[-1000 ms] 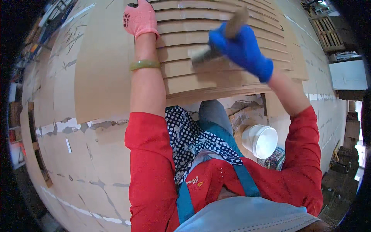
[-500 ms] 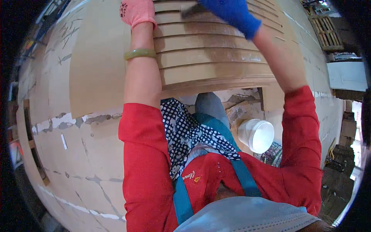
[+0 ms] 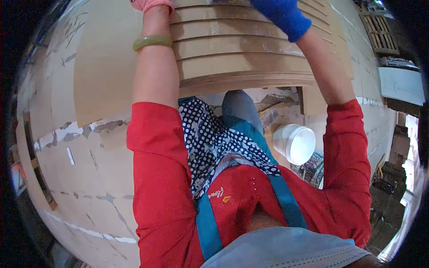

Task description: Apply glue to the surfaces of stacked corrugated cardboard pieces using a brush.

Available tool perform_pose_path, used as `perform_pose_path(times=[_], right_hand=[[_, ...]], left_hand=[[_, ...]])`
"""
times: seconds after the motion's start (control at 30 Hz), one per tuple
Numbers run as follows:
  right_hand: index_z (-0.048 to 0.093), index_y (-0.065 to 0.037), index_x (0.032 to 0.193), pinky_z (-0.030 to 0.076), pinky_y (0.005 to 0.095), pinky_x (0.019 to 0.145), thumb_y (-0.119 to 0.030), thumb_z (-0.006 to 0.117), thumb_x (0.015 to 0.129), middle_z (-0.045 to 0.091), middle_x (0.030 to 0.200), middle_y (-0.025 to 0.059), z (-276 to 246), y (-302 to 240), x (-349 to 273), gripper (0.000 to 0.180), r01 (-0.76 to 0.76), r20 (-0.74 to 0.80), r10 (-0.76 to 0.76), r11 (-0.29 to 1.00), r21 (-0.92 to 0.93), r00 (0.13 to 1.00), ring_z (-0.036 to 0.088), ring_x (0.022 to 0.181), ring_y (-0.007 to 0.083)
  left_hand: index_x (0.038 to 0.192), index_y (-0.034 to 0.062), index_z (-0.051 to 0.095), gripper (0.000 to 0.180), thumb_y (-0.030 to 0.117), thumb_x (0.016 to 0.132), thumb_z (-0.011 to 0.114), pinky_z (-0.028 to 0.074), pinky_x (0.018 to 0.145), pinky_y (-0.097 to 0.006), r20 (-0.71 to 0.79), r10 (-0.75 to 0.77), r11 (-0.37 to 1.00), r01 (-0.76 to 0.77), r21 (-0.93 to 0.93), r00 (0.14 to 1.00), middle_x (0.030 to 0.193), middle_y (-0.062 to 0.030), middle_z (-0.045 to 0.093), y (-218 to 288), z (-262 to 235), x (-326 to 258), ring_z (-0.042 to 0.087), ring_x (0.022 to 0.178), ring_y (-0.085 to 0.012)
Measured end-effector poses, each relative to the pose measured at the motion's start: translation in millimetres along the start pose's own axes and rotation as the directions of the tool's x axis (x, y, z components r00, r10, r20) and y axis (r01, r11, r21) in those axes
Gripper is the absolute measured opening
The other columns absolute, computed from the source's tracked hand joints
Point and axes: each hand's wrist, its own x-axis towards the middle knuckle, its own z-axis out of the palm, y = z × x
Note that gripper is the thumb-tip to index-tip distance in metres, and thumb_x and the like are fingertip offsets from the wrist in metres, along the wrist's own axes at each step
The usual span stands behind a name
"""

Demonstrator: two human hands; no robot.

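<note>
My left hand, in a pink glove, is at the left side of a fanned stack of brown cardboard sheets. Its fingers lie beyond the upper edge of the picture. My right hand, gloved in blue, is over the right part of the stack, its fingertips also cut off at the top. Half a second ago it held a dark, flat brush, which is now almost wholly out of the picture. The sheets overlap in steps, and shiny wet-looking streaks show on their exposed strips.
A white bucket stands right of my knees, beside a patterned bundle. A large flat cardboard sheet lies left of the stack. Far right are a wooden pallet and a pale box.
Both hands have moved up in the picture, and the left also slightly leftward. The brush under my right hand has slid almost out of sight at the top.
</note>
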Motion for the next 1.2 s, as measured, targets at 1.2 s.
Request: perform_pose_path(times=[1.2], right_hand=[[0.060,-0.007,0.072,0.043,0.0303,0.052,-0.027,0.063,0.080,0.058,0.062,0.0084,21.3,35.8,-37.9,0.021,-0.021,0.153,0.002,0.993,0.120,0.988,0.056,0.056,0.0162]], left_hand=[[0.080,-0.0039,0.063,0.044,0.036,0.074,0.046,0.044,0.073,-0.043,0.054,0.022,0.991,-0.029,0.133,0.998,0.081,-0.0240,0.062,-7.9,-5.1,-1.1,0.059,0.080,-0.0375]])
